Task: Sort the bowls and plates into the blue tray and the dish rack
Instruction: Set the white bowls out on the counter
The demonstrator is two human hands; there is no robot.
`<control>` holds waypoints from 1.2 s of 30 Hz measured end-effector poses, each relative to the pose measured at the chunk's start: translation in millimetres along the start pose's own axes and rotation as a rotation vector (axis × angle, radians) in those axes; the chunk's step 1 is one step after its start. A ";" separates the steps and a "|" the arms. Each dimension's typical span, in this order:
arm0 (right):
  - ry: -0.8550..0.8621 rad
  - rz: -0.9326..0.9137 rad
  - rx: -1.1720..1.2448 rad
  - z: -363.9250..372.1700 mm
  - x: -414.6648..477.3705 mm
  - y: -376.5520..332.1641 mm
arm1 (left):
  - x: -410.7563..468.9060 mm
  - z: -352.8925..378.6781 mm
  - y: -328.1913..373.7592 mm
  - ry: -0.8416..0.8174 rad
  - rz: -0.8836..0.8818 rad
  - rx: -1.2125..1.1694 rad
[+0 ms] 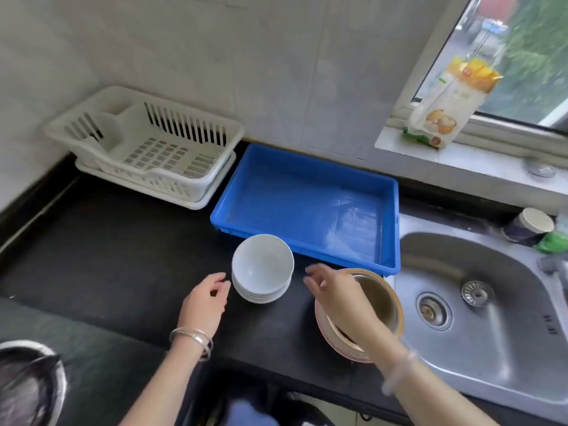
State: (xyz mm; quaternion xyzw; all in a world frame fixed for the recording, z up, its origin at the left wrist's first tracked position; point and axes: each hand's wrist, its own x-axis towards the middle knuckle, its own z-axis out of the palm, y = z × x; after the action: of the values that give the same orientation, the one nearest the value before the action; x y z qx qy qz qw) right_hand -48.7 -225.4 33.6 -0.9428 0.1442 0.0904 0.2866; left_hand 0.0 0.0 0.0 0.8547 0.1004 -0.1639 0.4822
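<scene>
A stack of white bowls [262,267] stands on the black counter just in front of the blue tray [310,176], which holds nothing. To the tray's left sits the white dish rack [144,146], also with nothing in it. A stack of brownish plates with a pink rim [381,299] rests by the sink's edge. My left hand [205,298] hovers open just left of the bowls, fingers apart. My right hand [330,287] is open between the bowls and the plates, reaching over the plates and covering part of them.
A steel sink [491,302] lies at the right with a cup [528,226] and a green item behind it. A food packet [451,103] leans on the window sill. A round metal pot rim [33,379] shows at the bottom left.
</scene>
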 end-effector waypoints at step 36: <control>0.140 0.196 0.242 -43.0 55.4 -0.7 | 25.2 34.9 34.9 0.208 -0.068 0.043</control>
State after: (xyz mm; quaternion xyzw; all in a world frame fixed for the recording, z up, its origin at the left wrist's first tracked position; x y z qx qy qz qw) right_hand 7.5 -261.3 55.2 -0.8870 0.2648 0.0338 0.3769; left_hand 28.4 -47.6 1.4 0.8734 0.1755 -0.0927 0.4447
